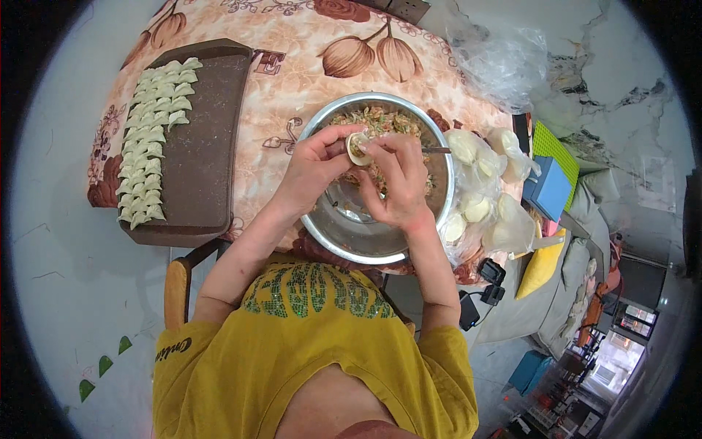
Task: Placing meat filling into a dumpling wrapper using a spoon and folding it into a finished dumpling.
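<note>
Over a large metal bowl (pixel 351 241), I hold a round dumpling wrapper (pixel 357 149) with a bit of filling on it, partly folded up at the edges. My left hand (pixel 313 167) pinches its left side between thumb and fingers. The fingertips of my right hand (pixel 398 175) press on its right side. Below and behind my hands, chopped vegetable and meat filling (pixel 376 121) lies in the far part of the bowl. A thin utensil handle (pixel 436 150) sticks out over the bowl's right rim; its other end is hidden.
At the left a brown tray (pixel 208 146) carries rows of folded dumplings (pixel 150 139). Plastic bags with round wrappers (pixel 475 208) lie right of the bowl. A crumpled clear bag (pixel 497 62) sits at the far right, and a blue box (pixel 545 186) stands beyond the bags.
</note>
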Tool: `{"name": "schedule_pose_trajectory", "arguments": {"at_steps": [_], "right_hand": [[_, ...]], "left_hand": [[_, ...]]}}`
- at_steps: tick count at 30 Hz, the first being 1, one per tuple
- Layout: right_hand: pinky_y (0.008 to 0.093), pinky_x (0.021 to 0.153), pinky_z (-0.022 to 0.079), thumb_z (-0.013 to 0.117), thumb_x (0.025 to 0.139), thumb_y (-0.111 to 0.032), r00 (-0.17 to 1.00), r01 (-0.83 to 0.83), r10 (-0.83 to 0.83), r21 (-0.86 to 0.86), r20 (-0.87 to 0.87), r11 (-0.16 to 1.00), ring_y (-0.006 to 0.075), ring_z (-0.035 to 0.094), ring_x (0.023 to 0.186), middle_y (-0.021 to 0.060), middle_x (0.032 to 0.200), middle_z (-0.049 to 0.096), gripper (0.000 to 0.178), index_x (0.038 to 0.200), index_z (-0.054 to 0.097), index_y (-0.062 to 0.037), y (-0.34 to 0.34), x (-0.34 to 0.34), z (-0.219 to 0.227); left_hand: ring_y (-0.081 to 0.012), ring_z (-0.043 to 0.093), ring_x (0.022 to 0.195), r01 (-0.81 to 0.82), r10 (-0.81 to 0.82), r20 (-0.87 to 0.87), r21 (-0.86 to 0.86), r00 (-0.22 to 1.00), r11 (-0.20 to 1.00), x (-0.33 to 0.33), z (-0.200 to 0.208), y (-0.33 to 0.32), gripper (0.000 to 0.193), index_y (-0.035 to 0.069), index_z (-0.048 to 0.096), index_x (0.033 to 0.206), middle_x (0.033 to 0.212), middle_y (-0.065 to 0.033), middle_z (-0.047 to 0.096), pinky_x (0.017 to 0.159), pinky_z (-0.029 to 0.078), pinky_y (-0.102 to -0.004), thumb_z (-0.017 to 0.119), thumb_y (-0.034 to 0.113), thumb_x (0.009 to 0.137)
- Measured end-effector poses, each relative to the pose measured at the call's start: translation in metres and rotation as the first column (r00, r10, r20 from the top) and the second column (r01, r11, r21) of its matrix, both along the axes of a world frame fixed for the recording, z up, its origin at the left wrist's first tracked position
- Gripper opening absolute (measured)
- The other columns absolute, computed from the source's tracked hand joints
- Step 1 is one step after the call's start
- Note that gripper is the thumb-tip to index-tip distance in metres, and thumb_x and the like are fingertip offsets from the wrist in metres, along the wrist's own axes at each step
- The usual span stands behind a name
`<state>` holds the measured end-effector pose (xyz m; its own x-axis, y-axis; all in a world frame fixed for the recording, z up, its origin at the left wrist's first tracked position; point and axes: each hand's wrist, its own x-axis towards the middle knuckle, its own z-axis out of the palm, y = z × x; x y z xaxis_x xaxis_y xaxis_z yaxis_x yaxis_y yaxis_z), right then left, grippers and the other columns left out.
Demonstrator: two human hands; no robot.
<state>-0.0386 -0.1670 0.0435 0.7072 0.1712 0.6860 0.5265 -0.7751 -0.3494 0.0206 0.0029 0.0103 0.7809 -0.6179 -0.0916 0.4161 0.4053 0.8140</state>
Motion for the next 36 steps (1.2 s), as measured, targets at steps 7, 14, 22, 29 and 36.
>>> {"name": "schedule_pose_trajectory", "arguments": {"at_steps": [7, 14, 22, 29, 36], "right_hand": [[0.0411, 0.074, 0.052, 0.079, 0.069, 0.002, 0.997, 0.046, -0.041, -0.080, 0.063, 0.996, 0.0332, 0.062, 0.091, 0.0116, 0.102, 0.063, 0.035, 0.102, 0.067, -0.0037, -0.003, 0.004, -0.012], [0.0394, 0.078, 0.050, 0.077, 0.075, 0.005, 0.997, 0.071, -0.063, 0.183, -0.052, 0.981, 0.0318, 0.060, 0.093, 0.0126, 0.101, 0.061, 0.027, 0.099, 0.066, -0.0031, 0.002, 0.002, -0.011], [0.0393, 0.082, 0.049, 0.075, 0.078, 0.003, 0.995, 0.072, -0.046, 0.295, -0.094, 0.953, 0.0331, 0.059, 0.095, 0.0156, 0.106, 0.059, 0.029, 0.103, 0.063, -0.0015, -0.003, -0.001, -0.012], [0.0407, 0.080, 0.048, 0.078, 0.073, 0.000, 0.991, 0.097, -0.077, 0.185, -0.112, 0.978, 0.0329, 0.058, 0.096, 0.0145, 0.105, 0.059, 0.030, 0.099, 0.063, -0.0027, 0.002, 0.001, -0.007], [0.0403, 0.079, 0.048, 0.079, 0.065, 0.001, 0.998, 0.039, -0.037, -0.042, 0.046, 0.998, 0.0311, 0.061, 0.092, 0.0104, 0.102, 0.062, 0.034, 0.095, 0.065, -0.0059, -0.001, 0.001, -0.009]], "left_hand": [[-0.0103, 0.065, 0.109, -0.027, 0.026, 0.019, 0.032, 0.999, 0.999, -0.002, -0.006, -0.002, 0.046, 0.001, 0.059, 0.138, 0.122, -0.0045, 0.068, 0.092, 0.053, -0.0251, 0.062, -0.007, 0.093], [-0.0109, 0.062, 0.113, 0.000, -0.005, 0.084, 0.052, 0.996, 0.999, -0.006, -0.008, 0.000, 0.048, 0.001, 0.059, 0.138, 0.127, -0.0039, 0.065, 0.096, 0.051, -0.0264, 0.062, -0.006, 0.091], [-0.0109, 0.061, 0.115, -0.054, 0.040, 0.196, 0.066, 0.980, 0.996, -0.006, -0.006, 0.000, 0.048, 0.003, 0.059, 0.140, 0.131, -0.0028, 0.063, 0.096, 0.052, -0.0266, 0.061, -0.007, 0.093], [-0.0083, 0.063, 0.104, -0.060, 0.056, 0.116, 0.027, 0.992, 0.998, -0.006, -0.006, 0.002, 0.048, 0.004, 0.060, 0.139, 0.122, -0.0014, 0.064, 0.089, 0.052, -0.0239, 0.060, -0.009, 0.092], [-0.0081, 0.062, 0.102, -0.071, 0.066, 0.109, 0.041, 0.992, 0.997, -0.004, -0.011, 0.000, 0.046, 0.004, 0.061, 0.137, 0.118, -0.0012, 0.064, 0.090, 0.054, -0.0250, 0.062, -0.007, 0.093]]}}
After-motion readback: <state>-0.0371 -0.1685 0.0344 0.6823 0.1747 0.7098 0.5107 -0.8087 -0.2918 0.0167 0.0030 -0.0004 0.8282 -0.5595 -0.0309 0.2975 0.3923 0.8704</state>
